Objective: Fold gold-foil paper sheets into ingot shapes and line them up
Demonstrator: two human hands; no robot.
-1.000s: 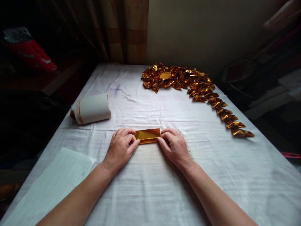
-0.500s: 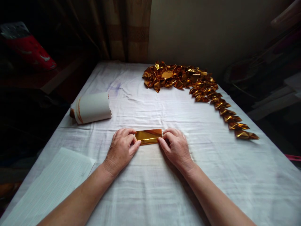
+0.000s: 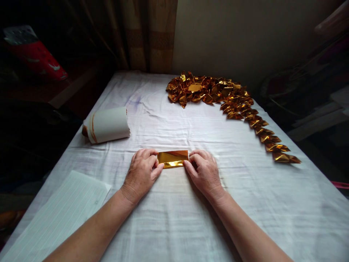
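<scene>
The left hand [image 3: 141, 173] is pinching the left end of the gold strip [image 3: 172, 157], thumb lying at its near edge, fingers curling. The right hand [image 3: 204, 171] is mirroring this at the strip's right end. The left forearm [image 3: 99, 225] and right forearm [image 3: 247, 227] are slanting inward toward the strip from its near side.

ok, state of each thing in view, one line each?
Gold strip: folded, held at both ends
Left hand: grip closed on strip's left end
Right hand: grip closed on strip's right end
Gold pieces: folded, bunched, trailing into a row
White roll: curled, on its side
Paper sheet: unrolled, partly hidden by left forearm
Tablecloth: spread, wrinkled
Red packet: dim, open or sealed unclear
Curtain: hanging
</scene>
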